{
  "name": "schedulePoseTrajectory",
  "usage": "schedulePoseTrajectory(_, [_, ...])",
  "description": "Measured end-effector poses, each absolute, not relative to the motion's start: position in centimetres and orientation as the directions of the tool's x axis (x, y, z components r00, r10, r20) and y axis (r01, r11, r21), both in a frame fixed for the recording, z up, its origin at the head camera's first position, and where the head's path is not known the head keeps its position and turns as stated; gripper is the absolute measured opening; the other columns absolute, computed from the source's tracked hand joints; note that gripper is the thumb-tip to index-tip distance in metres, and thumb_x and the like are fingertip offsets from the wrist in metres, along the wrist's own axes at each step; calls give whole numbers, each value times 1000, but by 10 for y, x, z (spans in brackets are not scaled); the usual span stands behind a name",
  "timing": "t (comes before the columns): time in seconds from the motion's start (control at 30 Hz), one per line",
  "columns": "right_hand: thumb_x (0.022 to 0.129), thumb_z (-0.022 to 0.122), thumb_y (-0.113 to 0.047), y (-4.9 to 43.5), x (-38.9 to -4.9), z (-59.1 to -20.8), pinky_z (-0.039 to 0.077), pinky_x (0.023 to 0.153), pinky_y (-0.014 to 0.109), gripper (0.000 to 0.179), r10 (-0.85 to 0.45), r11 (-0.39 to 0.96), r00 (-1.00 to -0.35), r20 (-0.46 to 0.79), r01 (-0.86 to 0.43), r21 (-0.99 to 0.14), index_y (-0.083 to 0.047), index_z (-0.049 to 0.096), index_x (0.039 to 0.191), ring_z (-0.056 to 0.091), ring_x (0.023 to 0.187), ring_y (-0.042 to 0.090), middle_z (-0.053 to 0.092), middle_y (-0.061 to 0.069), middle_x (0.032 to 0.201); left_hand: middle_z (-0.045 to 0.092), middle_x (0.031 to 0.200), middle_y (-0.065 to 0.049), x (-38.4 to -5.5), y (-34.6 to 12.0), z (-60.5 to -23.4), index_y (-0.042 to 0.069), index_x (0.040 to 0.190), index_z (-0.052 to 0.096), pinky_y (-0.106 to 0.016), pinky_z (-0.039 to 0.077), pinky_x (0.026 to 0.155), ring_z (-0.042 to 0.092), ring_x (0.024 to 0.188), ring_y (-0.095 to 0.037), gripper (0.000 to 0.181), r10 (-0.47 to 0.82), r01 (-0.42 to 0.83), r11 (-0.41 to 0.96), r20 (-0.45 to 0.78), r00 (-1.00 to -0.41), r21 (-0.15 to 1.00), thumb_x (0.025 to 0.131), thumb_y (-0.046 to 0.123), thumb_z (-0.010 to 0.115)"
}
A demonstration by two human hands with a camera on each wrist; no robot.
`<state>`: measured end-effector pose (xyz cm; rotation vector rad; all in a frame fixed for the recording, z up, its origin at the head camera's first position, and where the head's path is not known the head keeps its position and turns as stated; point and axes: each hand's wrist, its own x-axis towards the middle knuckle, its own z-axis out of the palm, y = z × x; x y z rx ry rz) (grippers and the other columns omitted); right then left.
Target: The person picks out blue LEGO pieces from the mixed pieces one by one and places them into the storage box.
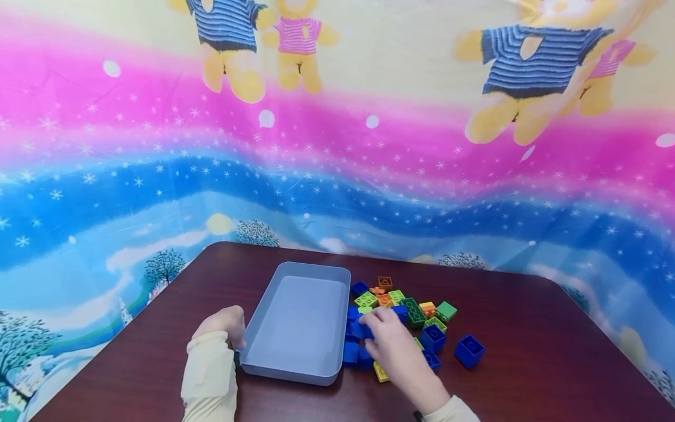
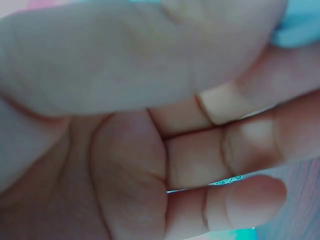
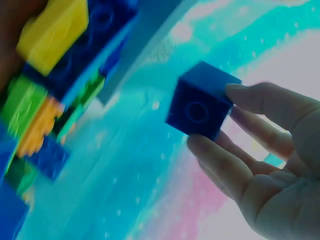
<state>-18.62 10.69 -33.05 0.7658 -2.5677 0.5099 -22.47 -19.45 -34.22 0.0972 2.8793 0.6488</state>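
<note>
My right hand (image 1: pixel 392 346) is over the near left part of a pile of toy building bricks. Between thumb and fingertips it pinches a blue building brick (image 3: pixel 197 102), its hollow underside showing in the right wrist view. At the tray's left side, my left hand (image 1: pixel 224 325) grips the wall of the shallow grey tray (image 1: pixel 343 328). The left wrist view has the thumb and index finger (image 2: pixel 280 75) closing on a small piece of the rim (image 2: pixel 300 30). No bricks lie inside the tray.
Loose bricks lie right of the tray, among them a dark green brick (image 1: pixel 413 313), a yellow brick (image 1: pixel 381 373) and a blue brick (image 1: pixel 469 351) set apart. They rest on a dark reddish-brown table (image 1: pixel 527 328). A printed cloth (image 1: pixel 337 176) hangs behind.
</note>
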Motion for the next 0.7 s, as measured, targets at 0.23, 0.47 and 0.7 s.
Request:
schedulePoseTrajectory(0.23, [75,69,-2,79,-187,-338,48,73,29,23,-514,716,-700,496,-668,-201,-5,63,97,51,89,16,55,4,94,37,47,0,-226,-195,-343,8,49,43,-23,33,44,35,42,-11,35,121,43,904,-156,-980,426,71,-9,65])
schedulePoseTrajectory(0.47, [80,66,-9,58,-188,-348,46,77,26,23,-575,694,-705,414,-689,-209,-6,64,103,50,91,14,56,4,99,35,46,1,-225,-194,-342,8,48,43,-22,32,43,33,42,-10,36,126,55,907,-145,-981,417,71,-8,65])
schedulePoseTrajectory(0.7, [82,64,-13,43,-188,-355,46,75,21,20,-599,700,-728,334,-678,-224,-8,64,101,47,86,9,55,2,96,30,45,1,-225,-194,-343,10,47,40,-22,31,43,30,41,-10,40,113,44,904,-139,-984,426,71,-8,65])
